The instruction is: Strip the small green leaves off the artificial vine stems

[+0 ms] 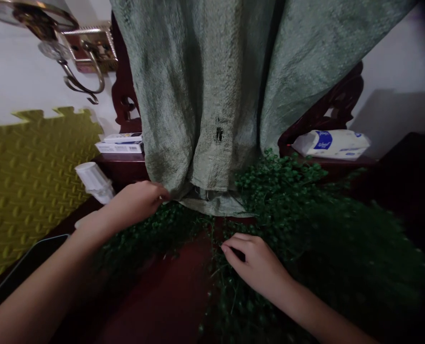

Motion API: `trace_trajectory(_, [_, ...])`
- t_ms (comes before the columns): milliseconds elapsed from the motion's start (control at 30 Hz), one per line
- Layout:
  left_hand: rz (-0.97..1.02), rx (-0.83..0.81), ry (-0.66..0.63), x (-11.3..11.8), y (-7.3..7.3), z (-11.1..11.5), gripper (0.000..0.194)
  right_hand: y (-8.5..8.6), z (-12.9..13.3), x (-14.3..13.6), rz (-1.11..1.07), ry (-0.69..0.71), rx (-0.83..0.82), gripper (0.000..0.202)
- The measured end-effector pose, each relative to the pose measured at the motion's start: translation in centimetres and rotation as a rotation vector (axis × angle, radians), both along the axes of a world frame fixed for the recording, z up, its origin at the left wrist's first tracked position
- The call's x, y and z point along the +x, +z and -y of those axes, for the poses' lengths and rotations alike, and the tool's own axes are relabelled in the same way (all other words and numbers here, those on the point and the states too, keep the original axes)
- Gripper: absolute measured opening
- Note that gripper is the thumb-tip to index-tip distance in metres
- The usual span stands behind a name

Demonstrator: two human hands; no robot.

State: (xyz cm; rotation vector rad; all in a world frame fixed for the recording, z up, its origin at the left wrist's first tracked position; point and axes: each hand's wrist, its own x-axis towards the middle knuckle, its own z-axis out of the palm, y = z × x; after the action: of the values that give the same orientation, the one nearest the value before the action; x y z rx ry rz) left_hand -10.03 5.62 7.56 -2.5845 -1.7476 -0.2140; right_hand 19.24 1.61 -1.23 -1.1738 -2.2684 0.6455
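A grey-green woven cloth [215,95] hangs in folds down the middle, with a small frayed hole near its lower end. At its lower left edge my left hand [144,198] is closed, fingertips pinched against the fabric. Leafy green trailing plants [280,191] with thin stems spread below the cloth, thickest on the right. My right hand [251,258] is among them, thumb and forefinger pinched together at a thin stem. A gap stays between its thumb and palm. The exact fingertip contact is small and dim in both hands.
Dark red carved wooden furniture [124,91] stands behind the cloth. A white tissue pack [332,144] lies on its right ledge; small boxes [121,143] are on the left. Near my left forearm are a white cylindrical object [94,181] and a yellow foam mat [29,181]. A wall lamp [86,52] hangs upper left.
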Motion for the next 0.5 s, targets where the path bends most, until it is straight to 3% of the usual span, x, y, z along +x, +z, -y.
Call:
trace_trajectory(167, [0.108, -0.009, -0.256, 5.2, -2.5, 2.2, 0.032, -0.4, -0.1, 0.3, -0.117, -0.060, 0.195, 0.020])
trace_trajectory(233, [0.157, 0.088, -0.270, 6.9, -4.0, 3.1, 0.052, -0.3, -0.2, 0.4, -0.133, -0.117, 0.301, 0.027])
trace_trajectory(300, [0.131, 0.136, -0.276, 8.1, -5.4, 3.6, 0.058, -0.2, -0.4, 0.5, -0.095, -0.177, 0.378, 0.031])
trace_trajectory(400, [0.075, 0.112, -0.286, 9.5, -7.0, 4.3, 0.049, -0.1, -0.7, 0.7, 0.004, -0.208, 0.384, 0.033])
trace_trajectory(500, [-0.004, 0.195, -0.291, 10.7, -8.5, 5.5, 0.027, -0.4, -1.1, 0.8, 0.050, -0.182, 0.333, 0.017])
